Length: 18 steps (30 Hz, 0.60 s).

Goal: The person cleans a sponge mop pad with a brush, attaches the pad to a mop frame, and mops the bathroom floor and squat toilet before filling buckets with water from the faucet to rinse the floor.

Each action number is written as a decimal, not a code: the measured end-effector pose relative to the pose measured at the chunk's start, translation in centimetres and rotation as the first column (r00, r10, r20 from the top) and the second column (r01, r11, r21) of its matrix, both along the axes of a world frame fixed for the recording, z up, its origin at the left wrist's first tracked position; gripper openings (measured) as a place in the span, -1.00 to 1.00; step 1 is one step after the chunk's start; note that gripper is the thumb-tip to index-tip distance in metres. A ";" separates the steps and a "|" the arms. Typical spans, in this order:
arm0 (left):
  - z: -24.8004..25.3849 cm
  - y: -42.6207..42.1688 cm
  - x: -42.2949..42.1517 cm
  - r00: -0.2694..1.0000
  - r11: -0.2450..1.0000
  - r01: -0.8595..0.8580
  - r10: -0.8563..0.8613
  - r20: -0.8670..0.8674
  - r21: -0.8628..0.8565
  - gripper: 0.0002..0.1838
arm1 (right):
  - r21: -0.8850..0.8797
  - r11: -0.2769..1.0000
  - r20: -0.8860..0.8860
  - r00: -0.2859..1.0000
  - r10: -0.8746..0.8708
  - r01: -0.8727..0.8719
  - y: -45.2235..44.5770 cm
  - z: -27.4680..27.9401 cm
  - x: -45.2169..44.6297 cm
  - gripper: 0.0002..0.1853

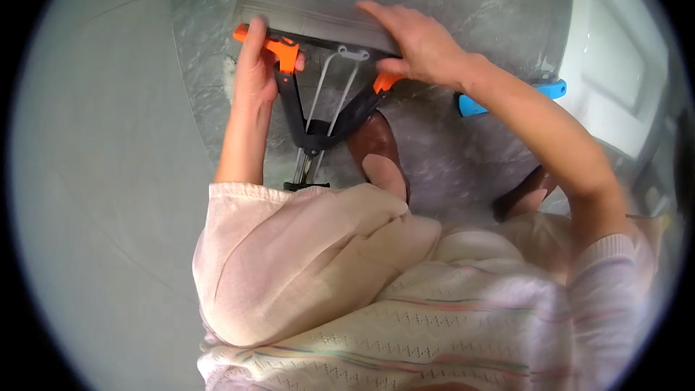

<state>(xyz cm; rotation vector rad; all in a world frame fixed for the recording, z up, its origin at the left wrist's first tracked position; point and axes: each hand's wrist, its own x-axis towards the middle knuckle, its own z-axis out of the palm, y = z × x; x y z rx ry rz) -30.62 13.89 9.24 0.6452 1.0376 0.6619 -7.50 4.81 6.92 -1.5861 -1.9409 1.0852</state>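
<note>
A sponge mop head (311,20) with a grey sponge lies crosswise in front of me, its black V-shaped frame (289,105) pointing back toward my body. My left hand (257,69) is wrapped round the orange clip (286,54) at the left end, thumb and fingers on either side. At the other end, my right hand (427,43) grips the sponge's right edge, its fingers over the top and its thumb beside a second orange clip (385,81). Two thin metal rods (346,94) run down the middle of the frame. Most of the mop's pole is hidden under my clothing.
Wet-looking grey marbled floor (449,137) spreads under the mop. A blue plastic object (478,105), partly behind my right forearm, lies near a white panel-like object (615,51) at right. Brown shoes (375,137) show below the mop. A smooth grey-green surface (108,137) fills the left.
</note>
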 end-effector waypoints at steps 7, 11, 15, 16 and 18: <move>-0.7 0.9 -0.7 0.992 0.997 0.044 -0.051 -0.118 -0.057 -0.49 | 0.059 0.998 0.009 1.000 0.018 -0.018 0.8 0.2 -0.1 -0.28; 1.1 1.7 0.6 0.996 0.996 0.054 -0.059 -0.074 -0.069 -0.49 | 0.052 0.999 0.061 0.998 0.007 -0.010 1.4 2.5 0.5 -0.32; 2.6 1.2 0.0 0.885 0.982 0.176 -0.130 -0.446 0.063 -0.51 | 0.067 0.997 -0.019 0.999 -0.033 0.035 1.3 2.5 1.4 -0.35; 3.3 0.9 -0.9 0.748 0.930 0.320 -0.133 -0.650 0.178 -0.52 | 0.084 0.995 -0.046 0.997 -0.056 0.060 1.0 2.8 2.1 -0.32; 4.6 0.2 -1.5 0.368 0.731 0.636 -0.005 -0.930 0.248 -0.52 | 0.074 0.994 -0.045 0.996 -0.081 0.084 0.3 2.8 3.5 -0.28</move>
